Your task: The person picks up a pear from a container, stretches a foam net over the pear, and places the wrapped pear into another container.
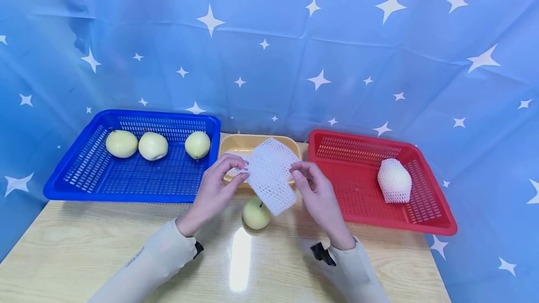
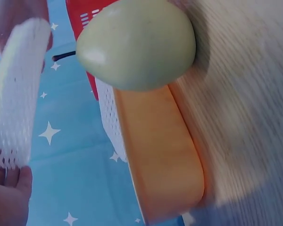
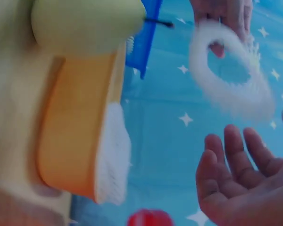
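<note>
My left hand (image 1: 215, 190) pinches a white foam fruit net (image 1: 269, 169) by its left edge, in the air above the table. Fingers spread and slightly bent, my right hand (image 3: 247, 179) is close to the net's other side; a gap shows between them in the right wrist view. The net's round mouth gapes there. Below the net, a pale yellow-green pear (image 1: 255, 214) with a dark stem rests on the table, partly covered by the net in the head view. Behind it is a yellow-orange tray (image 2: 160, 150) with more white foam netting inside.
On the left, a blue basket (image 1: 139, 195) contains 3 pears. To the right, a red basket (image 1: 362, 219) carries one pear in a foam net (image 1: 395, 180). A blue star-printed cloth (image 1: 273, 60) hangs behind the wooden table (image 1: 105, 251).
</note>
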A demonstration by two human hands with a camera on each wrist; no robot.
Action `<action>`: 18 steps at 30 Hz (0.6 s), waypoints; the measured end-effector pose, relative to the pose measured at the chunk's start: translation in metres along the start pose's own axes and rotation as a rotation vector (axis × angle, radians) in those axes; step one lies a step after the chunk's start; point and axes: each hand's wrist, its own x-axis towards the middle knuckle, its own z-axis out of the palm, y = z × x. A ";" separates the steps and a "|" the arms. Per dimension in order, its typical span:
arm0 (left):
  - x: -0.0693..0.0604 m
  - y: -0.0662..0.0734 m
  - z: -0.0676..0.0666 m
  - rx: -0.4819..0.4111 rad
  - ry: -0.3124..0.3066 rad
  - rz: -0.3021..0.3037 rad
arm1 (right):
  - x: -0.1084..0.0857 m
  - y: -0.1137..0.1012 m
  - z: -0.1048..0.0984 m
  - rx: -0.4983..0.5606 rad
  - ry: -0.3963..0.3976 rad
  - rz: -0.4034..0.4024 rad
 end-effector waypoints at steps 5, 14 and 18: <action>-0.001 0.002 -0.007 -0.055 -0.090 0.004 | 0.011 -0.009 -0.010 -0.001 -0.042 -0.140; 0.002 0.007 -0.009 -0.157 -0.230 -0.118 | 0.027 -0.012 -0.003 0.034 -0.305 -0.252; 0.005 0.010 -0.006 -0.141 -0.247 -0.104 | 0.030 -0.012 0.000 0.063 -0.395 -0.236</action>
